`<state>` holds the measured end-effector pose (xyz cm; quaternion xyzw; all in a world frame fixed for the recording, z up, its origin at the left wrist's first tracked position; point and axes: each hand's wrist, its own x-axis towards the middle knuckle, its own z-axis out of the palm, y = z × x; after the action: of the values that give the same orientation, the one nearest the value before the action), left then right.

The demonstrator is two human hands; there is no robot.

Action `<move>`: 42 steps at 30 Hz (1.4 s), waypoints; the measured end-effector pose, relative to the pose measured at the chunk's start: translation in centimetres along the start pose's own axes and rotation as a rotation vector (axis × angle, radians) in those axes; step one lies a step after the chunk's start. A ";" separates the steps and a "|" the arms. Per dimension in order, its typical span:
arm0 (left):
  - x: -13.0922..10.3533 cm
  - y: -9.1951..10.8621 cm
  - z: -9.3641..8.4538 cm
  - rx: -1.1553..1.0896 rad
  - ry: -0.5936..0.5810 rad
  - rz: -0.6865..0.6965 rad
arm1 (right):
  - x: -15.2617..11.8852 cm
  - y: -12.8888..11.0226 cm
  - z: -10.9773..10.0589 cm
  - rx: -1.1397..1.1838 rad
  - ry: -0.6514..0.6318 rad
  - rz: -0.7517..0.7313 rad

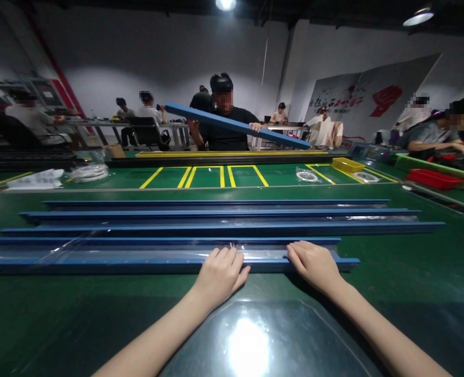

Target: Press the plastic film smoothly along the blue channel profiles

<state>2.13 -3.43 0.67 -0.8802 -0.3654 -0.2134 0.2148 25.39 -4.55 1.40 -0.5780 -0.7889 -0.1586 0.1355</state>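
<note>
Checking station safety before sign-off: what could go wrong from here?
The left hand and right hand are bare on the near blue channel; its edges might scrape skin, if sharp.
The tilted blue bar held up by the person opposite could slip and fall.

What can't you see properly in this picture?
In the head view:
Left hand: fingertips hidden behind its own knuckles.
Right hand: fingertips mostly hidden by the hand itself.
Nearest blue channel: left end cut off by the picture's left edge.
Wall sign: smallest writing too tiny and blurred.
</note>
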 end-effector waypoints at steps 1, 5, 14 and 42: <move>0.0 0.0 0.0 0.001 0.000 0.000 | 0.0 0.0 0.0 0.000 -0.002 -0.002; 0.1 -0.1 -0.2 -0.001 0.000 0.010 | 0.0 0.0 -0.1 -0.003 -0.009 0.002; 0.3 -0.3 0.1 -0.023 0.000 0.009 | -0.1 0.0 -0.1 -0.003 -0.019 0.010; 1.7 -4.9 -2.5 -0.743 -0.574 -0.159 | 0.0 -0.1 -0.4 0.011 -0.071 0.006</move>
<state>-0.94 -0.68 4.70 -0.8901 -0.3753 -0.0936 -0.2410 25.32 -4.72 1.76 -0.5850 -0.7923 -0.1333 0.1108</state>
